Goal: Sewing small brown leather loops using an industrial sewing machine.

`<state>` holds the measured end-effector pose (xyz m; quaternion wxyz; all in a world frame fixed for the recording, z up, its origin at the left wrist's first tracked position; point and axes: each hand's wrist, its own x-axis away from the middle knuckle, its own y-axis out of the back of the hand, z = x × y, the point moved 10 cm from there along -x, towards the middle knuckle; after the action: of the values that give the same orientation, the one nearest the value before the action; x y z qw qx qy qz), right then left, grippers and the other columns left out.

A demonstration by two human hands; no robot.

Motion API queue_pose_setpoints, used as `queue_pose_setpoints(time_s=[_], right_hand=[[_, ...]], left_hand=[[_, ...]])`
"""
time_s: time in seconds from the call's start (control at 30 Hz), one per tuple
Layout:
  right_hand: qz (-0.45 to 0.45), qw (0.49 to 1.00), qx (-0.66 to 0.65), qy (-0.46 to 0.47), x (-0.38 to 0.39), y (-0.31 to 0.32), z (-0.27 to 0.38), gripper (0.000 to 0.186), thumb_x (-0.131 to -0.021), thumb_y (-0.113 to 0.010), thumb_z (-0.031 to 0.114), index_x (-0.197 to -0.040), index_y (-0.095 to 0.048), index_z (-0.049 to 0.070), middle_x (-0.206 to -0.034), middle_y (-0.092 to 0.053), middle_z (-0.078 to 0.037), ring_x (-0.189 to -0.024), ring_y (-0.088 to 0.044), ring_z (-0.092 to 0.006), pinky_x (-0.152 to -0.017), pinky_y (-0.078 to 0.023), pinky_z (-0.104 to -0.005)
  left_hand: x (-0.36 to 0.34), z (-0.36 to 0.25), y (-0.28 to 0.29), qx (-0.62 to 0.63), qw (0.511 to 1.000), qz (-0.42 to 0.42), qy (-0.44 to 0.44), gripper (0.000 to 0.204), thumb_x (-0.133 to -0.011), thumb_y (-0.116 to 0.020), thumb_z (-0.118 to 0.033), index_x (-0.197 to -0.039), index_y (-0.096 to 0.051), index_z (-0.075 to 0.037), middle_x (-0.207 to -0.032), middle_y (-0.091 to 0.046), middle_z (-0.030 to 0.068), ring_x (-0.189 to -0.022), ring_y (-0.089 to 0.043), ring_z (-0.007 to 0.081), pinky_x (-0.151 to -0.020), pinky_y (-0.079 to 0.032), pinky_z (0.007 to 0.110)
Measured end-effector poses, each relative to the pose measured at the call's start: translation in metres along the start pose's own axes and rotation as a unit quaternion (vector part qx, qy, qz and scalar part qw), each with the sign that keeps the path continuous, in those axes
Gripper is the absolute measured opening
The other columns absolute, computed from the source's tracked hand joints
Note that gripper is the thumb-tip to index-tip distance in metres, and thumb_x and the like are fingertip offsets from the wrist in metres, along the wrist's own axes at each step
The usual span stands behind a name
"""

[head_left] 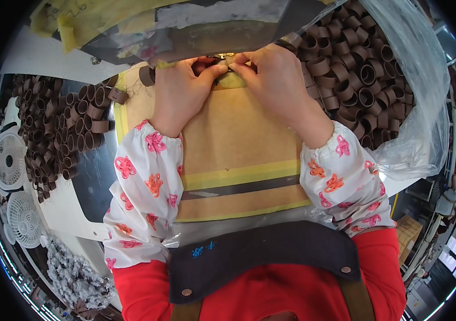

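Note:
My left hand (185,91) and my right hand (270,85) meet at a lit metal machine part (223,55) beneath a tape-patched clear shield (185,27). Both have thumb and fingers pinched close together over a yellowish patch. What they hold is small and mostly hidden by my fingertips. A brown band piece (147,75) lies just left of my left hand. Under my wrists spreads a tan work board (238,134) with yellow and dark tape strips.
Piles of brown loops stand to the left (83,123) and right (356,64), the right ones beside a clear plastic bag (410,150). White fans (21,219) are at far left, above a grey fluffy heap (72,273). A person (447,198) appears at far right.

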<state>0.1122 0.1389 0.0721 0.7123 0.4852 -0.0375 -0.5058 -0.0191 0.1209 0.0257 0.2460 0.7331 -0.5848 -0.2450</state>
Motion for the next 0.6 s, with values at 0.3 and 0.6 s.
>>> queue_pose_setpoints(time_s=[0.3,0.6], right_hand=[[0.019,0.999,0.048,-0.007,-0.004,-0.007,0.001,0.009,-0.071,-0.063,0.011,-0.07,-0.057,0.004,-0.071,-0.058,-0.01,-0.065,-0.059,-0.029,-0.055,-0.045,-0.0397],[0.02,0.998,0.052,0.003,-0.005,-0.01,0.0,0.01,-0.071,-0.064,0.013,-0.07,-0.059,0.005,-0.068,-0.058,-0.011,-0.066,-0.06,-0.0278,-0.055,-0.046,-0.0387]], left_hand=[[0.0,-0.005,0.004,0.003,0.999,-0.015,-0.034,0.025,-0.075,-0.069,-0.022,-0.085,-0.066,0.0,-0.063,-0.06,0.0,-0.056,-0.052,0.0048,-0.053,-0.041,0.021],[0.001,-0.002,0.004,0.025,0.998,-0.021,-0.045,0.023,-0.075,-0.069,-0.018,-0.085,-0.064,0.002,-0.061,-0.056,-0.0031,-0.054,-0.047,0.0022,-0.05,-0.038,0.019]])
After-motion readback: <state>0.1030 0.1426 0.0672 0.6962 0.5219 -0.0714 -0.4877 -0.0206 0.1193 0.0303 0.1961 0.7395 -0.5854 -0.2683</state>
